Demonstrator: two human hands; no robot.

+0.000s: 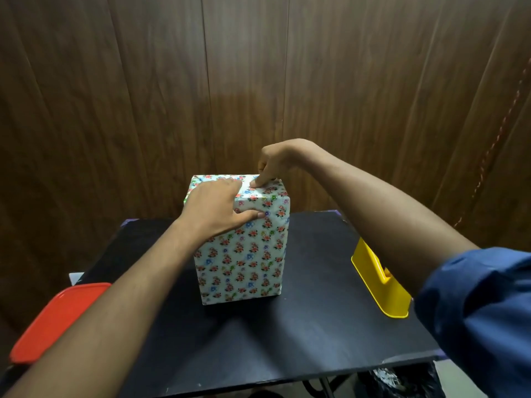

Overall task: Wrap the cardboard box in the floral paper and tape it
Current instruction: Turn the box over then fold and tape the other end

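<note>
while upright on the table (287, 340), wrapped box (244, 254) under left hand (214, 209) fingers clasping, right hand (275, 162) forefinger pressing.

A plain indoor room, likely a home corner: dark wood-panelled wall (258, 81) behind a small black folding bench (287, 326), a yellow tape dispenser (379, 285) and red lid (57, 320) on it
</note>
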